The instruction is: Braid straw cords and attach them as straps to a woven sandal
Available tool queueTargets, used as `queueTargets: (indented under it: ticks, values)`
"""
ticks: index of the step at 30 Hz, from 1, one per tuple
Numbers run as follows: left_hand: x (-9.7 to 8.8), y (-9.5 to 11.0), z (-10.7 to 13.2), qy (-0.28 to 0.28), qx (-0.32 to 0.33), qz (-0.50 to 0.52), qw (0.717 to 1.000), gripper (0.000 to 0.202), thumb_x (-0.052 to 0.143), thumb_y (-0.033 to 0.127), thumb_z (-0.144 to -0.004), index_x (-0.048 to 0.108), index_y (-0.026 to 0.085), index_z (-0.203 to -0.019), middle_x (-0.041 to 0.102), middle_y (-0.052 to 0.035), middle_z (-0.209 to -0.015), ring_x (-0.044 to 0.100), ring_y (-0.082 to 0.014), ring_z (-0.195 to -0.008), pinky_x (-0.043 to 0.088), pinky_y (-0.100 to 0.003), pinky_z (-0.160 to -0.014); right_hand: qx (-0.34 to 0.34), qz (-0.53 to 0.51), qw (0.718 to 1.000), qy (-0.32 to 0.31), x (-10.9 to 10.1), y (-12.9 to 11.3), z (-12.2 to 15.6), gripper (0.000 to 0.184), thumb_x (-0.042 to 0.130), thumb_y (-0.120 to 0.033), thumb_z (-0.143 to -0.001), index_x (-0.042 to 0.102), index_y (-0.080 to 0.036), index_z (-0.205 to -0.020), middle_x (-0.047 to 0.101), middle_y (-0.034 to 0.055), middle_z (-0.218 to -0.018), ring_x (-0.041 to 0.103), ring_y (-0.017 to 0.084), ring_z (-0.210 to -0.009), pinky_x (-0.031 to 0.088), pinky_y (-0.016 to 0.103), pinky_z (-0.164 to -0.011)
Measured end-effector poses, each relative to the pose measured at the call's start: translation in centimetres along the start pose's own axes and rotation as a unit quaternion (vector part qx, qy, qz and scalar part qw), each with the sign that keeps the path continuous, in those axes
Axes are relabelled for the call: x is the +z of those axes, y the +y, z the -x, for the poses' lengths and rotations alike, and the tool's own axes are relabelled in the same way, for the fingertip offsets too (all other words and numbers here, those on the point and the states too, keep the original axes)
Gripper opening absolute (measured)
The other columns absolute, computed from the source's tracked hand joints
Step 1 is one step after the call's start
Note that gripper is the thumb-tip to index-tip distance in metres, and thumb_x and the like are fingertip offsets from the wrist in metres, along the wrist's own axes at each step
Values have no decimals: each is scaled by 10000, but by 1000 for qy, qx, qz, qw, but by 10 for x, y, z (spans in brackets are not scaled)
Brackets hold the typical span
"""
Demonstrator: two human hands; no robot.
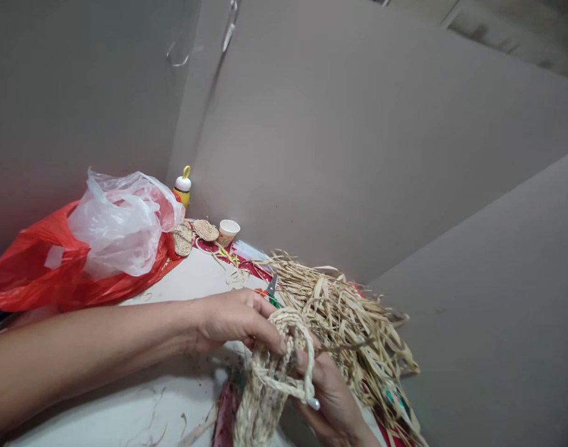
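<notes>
A braided straw piece (260, 403) with a rounded, looped upper end is held upright between both hands at the bottom centre. My left hand (234, 316) grips its upper left side, thumb and fingers closed on the straw. From the right and behind, my right hand (333, 388) is closed on the same piece, its fingers partly hidden. A pale straw cord loops over the front. A small shiny tip (314, 403) sticks out beside the right hand; I cannot make out what it belongs to. Scissors (272, 287) with orange and green handles lie just beyond.
A heap of dry straw strips (344, 316) spreads to the right. A red plastic bag (36, 261) and a clear plastic bag (120, 226) lie at left. Behind stand a yellow bottle (183, 186) and a paper cup (228, 231), near round woven pieces (205, 230). Grey walls enclose the white table (181, 288).
</notes>
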State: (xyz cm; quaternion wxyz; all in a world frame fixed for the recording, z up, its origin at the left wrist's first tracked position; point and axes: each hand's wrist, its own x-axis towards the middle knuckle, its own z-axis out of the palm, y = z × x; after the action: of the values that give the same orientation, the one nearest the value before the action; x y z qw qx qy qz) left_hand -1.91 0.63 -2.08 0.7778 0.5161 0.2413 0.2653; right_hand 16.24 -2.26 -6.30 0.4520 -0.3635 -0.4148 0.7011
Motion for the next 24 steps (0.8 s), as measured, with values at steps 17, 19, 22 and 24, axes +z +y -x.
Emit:
queueTargets:
  ticks: [17,19,22,24]
  values:
    - [-3,-9,-7,32,-13,31,999,57,607,146,-516,660,147,-536,579,23,-519,460,-109,-513,375,-252,-580,1,3,1000,-16,-5,3,-5,466,860,-281,-594,709,-207,-1029,724,50,-803,651,215,-695,507,318,-664]
    - [-4,-10,-8,23,-16,35,999,39,601,139,-526,639,149,-523,568,27,-507,464,-111,-509,380,-252,-572,4,-3,1000,-19,-5,3,-5,441,857,-270,-597,716,-199,-1009,723,47,-789,643,202,-678,498,303,-650]
    - [-6,-8,-8,6,-26,36,999,42,585,124,-521,616,151,-512,566,30,-510,472,-112,-523,380,-249,-572,9,-23,1000,-19,-5,5,-5,402,866,-256,-572,731,-172,-941,710,40,-739,621,177,-654,476,269,-627]
    - [-7,-6,-8,5,-35,34,999,46,577,120,-509,610,151,-507,570,29,-516,470,-113,-532,377,-248,-577,10,-35,999,-22,-5,6,-6,371,865,-245,-569,734,-157,-904,698,36,-714,599,159,-625,453,246,-586]
